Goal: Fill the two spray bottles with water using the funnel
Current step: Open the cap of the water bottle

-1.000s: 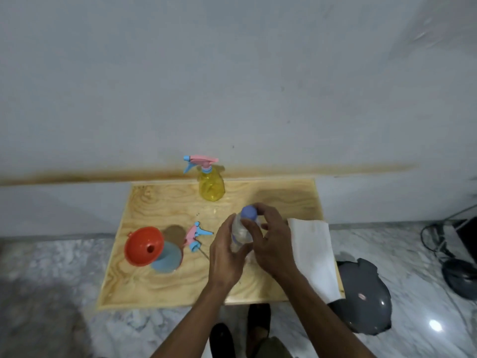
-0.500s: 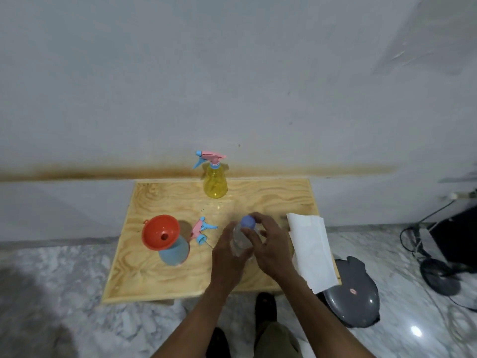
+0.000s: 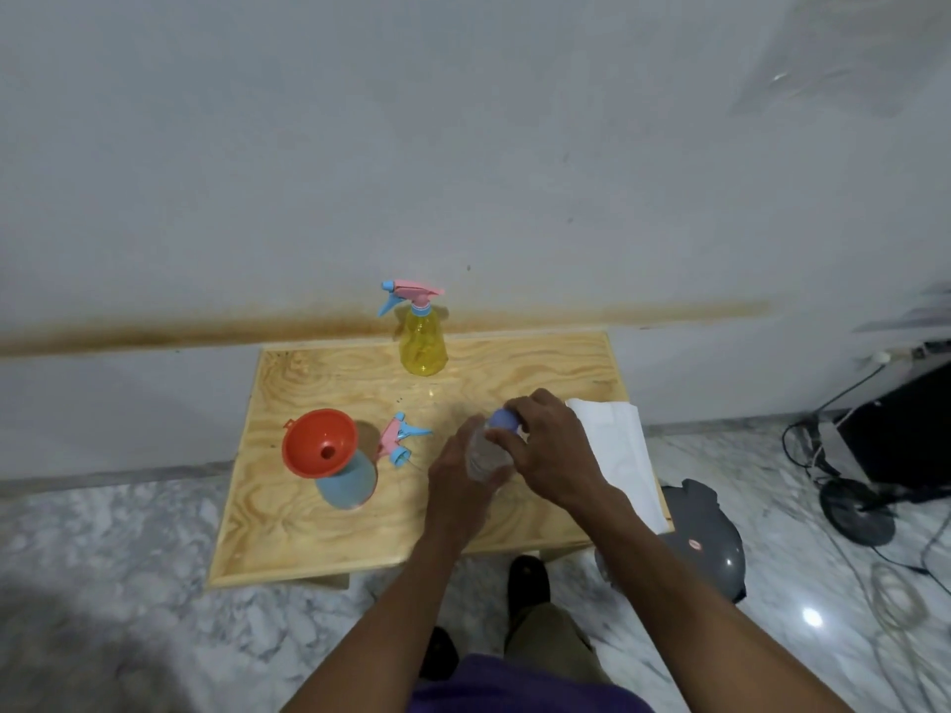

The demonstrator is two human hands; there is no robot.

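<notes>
Both forearms reach forward, converging mid-frame. Left hand (image 3: 459, 481) upright, fingers and thumb curled round the body of a clear water bottle (image 3: 483, 451). Right hand (image 3: 548, 447) comes over from the right, back of hand up, fingers curled round the bottle's blue cap (image 3: 503, 419). Wrists bare.

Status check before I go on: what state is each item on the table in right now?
Yellow spray bottle: upright, sprayer head on.
Blue spray bottle: upright, head off.
Funnel: seated in the blue bottle's neck.
Loose sprayer head: lying on the table.
Water bottle: held by left hand; right hand grips its cap.
Paper towel: flat, overhanging the edge.
</notes>
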